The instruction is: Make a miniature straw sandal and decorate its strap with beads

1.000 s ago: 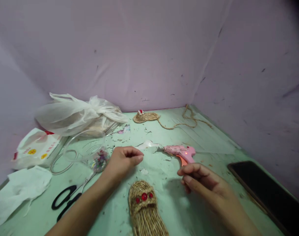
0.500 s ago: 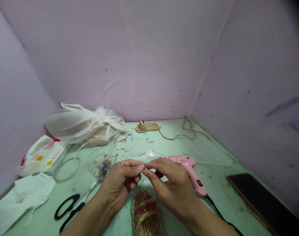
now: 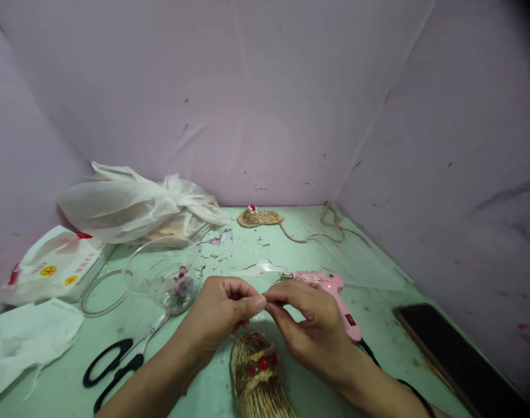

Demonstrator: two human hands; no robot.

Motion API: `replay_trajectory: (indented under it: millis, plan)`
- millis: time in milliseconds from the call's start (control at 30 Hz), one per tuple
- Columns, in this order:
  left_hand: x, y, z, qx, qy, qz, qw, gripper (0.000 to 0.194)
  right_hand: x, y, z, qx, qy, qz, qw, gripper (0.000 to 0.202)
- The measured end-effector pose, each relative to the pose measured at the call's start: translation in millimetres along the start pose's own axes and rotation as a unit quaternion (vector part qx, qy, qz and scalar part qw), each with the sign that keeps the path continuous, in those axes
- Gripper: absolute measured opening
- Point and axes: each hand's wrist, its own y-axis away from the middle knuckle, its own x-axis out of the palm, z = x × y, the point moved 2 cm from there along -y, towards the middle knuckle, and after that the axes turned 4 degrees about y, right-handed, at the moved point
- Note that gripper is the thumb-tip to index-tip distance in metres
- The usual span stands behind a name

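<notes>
My left hand [image 3: 230, 310] and my right hand [image 3: 312, 316] meet fingertip to fingertip above the green table. Both are closed in a pinch; whatever sits between the fingers is too small and covered to make out. Just below them lies a woven straw slipper [image 3: 258, 377] with red beads across its strap, its lower end cut off by the frame. A pink glue gun [image 3: 330, 284] with a lit orange light rests behind my right hand. Left of my left hand is a clear round container [image 3: 160, 273] with mixed beads at its bottom.
Black-handled scissors [image 3: 121, 360] lie at left, near a white mask [image 3: 29, 342] and a packet of tissues [image 3: 60, 264]. A tied white plastic bag [image 3: 147, 203] is at the back. A second straw slipper [image 3: 265, 217] trails a cord [image 3: 310, 237]. A dark phone [image 3: 456, 360] lies at right.
My pinched fingertips have shifted slightly right and are pressed closer together. The view has moved a little, revealing more of the bead container and the glue gun's nozzle.
</notes>
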Motion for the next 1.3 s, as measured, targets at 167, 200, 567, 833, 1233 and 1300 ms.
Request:
replay_trajectory:
  millis: [167, 200, 567, 833, 1233, 1300]
  plan:
    - [-0.3, 0.5, -0.5, -0.001, 0.027, 0.043, 0.999, 0.028, -3.2, -3.0, -2.1, 0.051, -0.027, 0.044, 0.997, 0.007]
    - [-0.2, 0.9, 0.0, 0.000, 0.034, 0.042, 0.999, 0.027, -4.0, -3.6, -2.7, 0.065, -0.031, 0.055, 0.996, 0.006]
    - [3.1, 10.0, -1.2, 0.032, -0.066, -0.030, 0.997, 0.021, 4.0, -3.7, -10.0, 0.273, -0.139, 0.157, 0.939, 0.012]
    - [4.5, 15.2, -6.7, 0.041, -0.095, 0.012, 0.995, 0.025, 1.9, -4.5, -4.2, 0.220, -0.136, 0.122, 0.958, 0.015]
    - [15.3, 21.9, 6.4, 0.139, -0.149, 0.005, 0.979, 0.034, 17.9, -0.8, 8.6, 0.388, -0.241, 0.061, 0.887, 0.011]
    - [18.9, 24.5, 8.8, 0.156, -0.195, -0.013, 0.968, 0.034, 17.8, 0.3, 9.3, 0.386, -0.243, 0.045, 0.889, 0.011]
